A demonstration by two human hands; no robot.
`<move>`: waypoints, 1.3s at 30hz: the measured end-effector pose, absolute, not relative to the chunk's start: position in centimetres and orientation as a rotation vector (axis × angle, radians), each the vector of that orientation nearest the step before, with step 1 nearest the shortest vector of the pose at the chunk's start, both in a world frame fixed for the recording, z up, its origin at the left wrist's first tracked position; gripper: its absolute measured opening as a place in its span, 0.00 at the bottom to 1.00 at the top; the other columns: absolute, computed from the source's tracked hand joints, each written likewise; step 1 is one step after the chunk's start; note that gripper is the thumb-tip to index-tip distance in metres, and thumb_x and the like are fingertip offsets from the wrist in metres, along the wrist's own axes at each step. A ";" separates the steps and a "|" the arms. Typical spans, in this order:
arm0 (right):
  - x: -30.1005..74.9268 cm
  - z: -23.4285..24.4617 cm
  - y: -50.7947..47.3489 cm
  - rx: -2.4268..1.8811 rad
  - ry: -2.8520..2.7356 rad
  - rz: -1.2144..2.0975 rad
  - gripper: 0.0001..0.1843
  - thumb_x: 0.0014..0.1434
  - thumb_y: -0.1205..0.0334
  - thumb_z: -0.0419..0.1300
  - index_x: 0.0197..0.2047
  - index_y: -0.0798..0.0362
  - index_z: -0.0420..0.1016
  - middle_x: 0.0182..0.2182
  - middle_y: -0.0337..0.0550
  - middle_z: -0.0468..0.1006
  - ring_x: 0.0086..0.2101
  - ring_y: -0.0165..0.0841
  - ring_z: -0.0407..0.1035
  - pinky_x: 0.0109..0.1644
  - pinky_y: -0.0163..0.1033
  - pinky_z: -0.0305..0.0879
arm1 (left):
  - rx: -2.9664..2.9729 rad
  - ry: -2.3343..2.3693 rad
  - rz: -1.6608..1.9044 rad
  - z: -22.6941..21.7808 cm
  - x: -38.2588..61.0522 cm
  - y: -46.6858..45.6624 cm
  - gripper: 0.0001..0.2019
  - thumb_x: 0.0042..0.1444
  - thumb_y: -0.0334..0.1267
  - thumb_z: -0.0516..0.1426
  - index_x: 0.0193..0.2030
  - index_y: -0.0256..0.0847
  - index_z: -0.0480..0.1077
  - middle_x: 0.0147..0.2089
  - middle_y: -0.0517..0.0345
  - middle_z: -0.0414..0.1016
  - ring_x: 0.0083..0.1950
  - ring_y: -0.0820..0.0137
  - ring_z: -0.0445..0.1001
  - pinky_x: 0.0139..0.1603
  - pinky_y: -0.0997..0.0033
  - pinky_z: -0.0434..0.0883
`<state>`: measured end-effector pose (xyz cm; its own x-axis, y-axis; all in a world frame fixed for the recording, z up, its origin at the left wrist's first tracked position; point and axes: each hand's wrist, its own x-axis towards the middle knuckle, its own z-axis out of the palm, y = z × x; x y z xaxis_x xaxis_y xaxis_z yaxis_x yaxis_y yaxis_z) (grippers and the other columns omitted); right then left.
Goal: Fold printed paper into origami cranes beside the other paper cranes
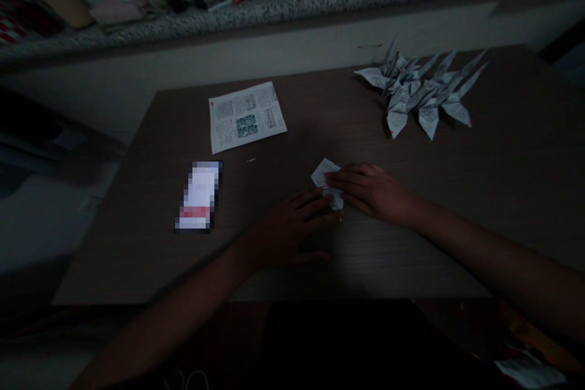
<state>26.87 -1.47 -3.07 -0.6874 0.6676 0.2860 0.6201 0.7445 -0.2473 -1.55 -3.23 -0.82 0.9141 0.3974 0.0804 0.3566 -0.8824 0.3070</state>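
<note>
Both hands lie close together, flat rather than clamped, the right hand pressing its fingers on a small folded white printed paper between them, the left hand at its lower edge, on the dark wood-grain table.

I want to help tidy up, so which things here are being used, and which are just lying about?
Being used:
folded paper
left hand
right hand

Just lying about:
paper cranes
printed sheet
phone
</note>
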 end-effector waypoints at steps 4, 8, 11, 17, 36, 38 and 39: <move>26.8 -2.9 -1.6 -1.001 -2.581 0.201 0.23 0.74 0.60 0.53 0.69 0.51 0.70 0.66 0.46 0.74 0.60 0.48 0.67 0.61 0.56 0.66 | 2.788 0.578 0.217 -1.1 -1.8 -3.2 0.35 0.67 0.62 0.55 0.76 0.52 0.58 0.79 0.48 0.54 0.79 0.50 0.51 0.76 0.43 0.56; 26.9 -2.5 -1.9 -0.999 -2.600 0.256 0.26 0.73 0.58 0.54 0.71 0.53 0.67 0.68 0.49 0.71 0.62 0.51 0.65 0.62 0.59 0.64 | 2.781 0.590 0.224 -1.1 -1.7 -3.2 0.35 0.67 0.62 0.55 0.76 0.53 0.58 0.79 0.48 0.55 0.80 0.50 0.51 0.76 0.42 0.57; 26.9 -2.2 -2.1 -1.008 -2.604 0.301 0.29 0.72 0.55 0.56 0.72 0.53 0.65 0.68 0.50 0.71 0.63 0.51 0.63 0.63 0.60 0.63 | 2.751 0.588 0.213 -0.9 -1.7 -3.0 0.38 0.66 0.63 0.56 0.76 0.48 0.57 0.78 0.48 0.58 0.79 0.52 0.52 0.77 0.45 0.57; 26.6 -1.8 -2.6 -1.056 -2.582 0.351 0.35 0.67 0.52 0.61 0.73 0.54 0.63 0.67 0.54 0.71 0.64 0.53 0.63 0.64 0.60 0.63 | 2.751 0.614 0.185 -0.7 -1.7 -2.8 0.37 0.67 0.62 0.55 0.76 0.44 0.57 0.78 0.48 0.57 0.79 0.54 0.54 0.77 0.46 0.55; 26.0 -1.7 -3.0 -1.071 -2.564 0.322 0.36 0.66 0.49 0.62 0.72 0.55 0.65 0.65 0.57 0.73 0.63 0.55 0.64 0.62 0.62 0.64 | 2.844 0.617 0.185 0.0 -2.0 -0.8 0.26 0.70 0.56 0.55 0.72 0.56 0.64 0.75 0.54 0.62 0.77 0.49 0.56 0.71 0.41 0.58; 26.0 -1.7 -2.9 -1.070 -2.557 0.336 0.36 0.66 0.49 0.63 0.72 0.54 0.64 0.66 0.56 0.73 0.63 0.54 0.64 0.62 0.62 0.64 | 2.818 0.686 0.206 -0.1 -2.1 -0.5 0.30 0.70 0.56 0.54 0.75 0.51 0.60 0.76 0.49 0.61 0.74 0.52 0.63 0.71 0.42 0.59; 26.0 -1.7 -2.9 -1.072 -2.554 0.341 0.37 0.65 0.49 0.63 0.73 0.54 0.64 0.66 0.56 0.73 0.63 0.54 0.64 0.62 0.62 0.64 | 2.804 0.712 0.215 -0.2 -2.2 -0.4 0.31 0.71 0.56 0.54 0.75 0.47 0.58 0.76 0.47 0.61 0.73 0.54 0.65 0.71 0.44 0.58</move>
